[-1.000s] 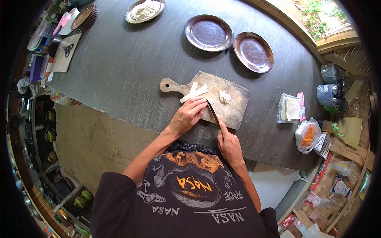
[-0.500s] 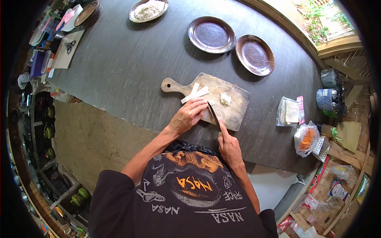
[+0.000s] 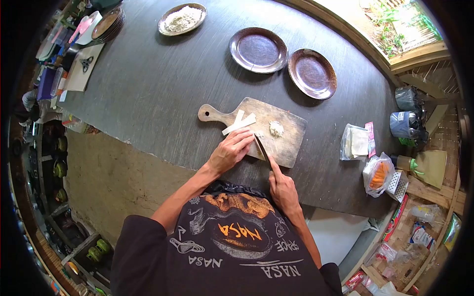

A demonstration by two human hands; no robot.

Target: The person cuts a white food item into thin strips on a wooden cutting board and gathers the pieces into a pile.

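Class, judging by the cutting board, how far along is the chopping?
Done: a small pile of chopped white bits lies on the cutting board. In hand: the right hand holds the knife, its blade beside the left hand, which presses down on the board. Left: two white strips lie uncut near the handle.

Counter (image 3: 163, 93): dark grey, streaked grain. Cutting board (image 3: 284, 140): pale worn brown wood. Strips (image 3: 239, 123) on it were white; chopped pile (image 3: 276, 129) off-white. Two far plates (image 3: 258, 49) were glossy dark brown. Black shirt (image 3: 232, 246) showed orange lettering.
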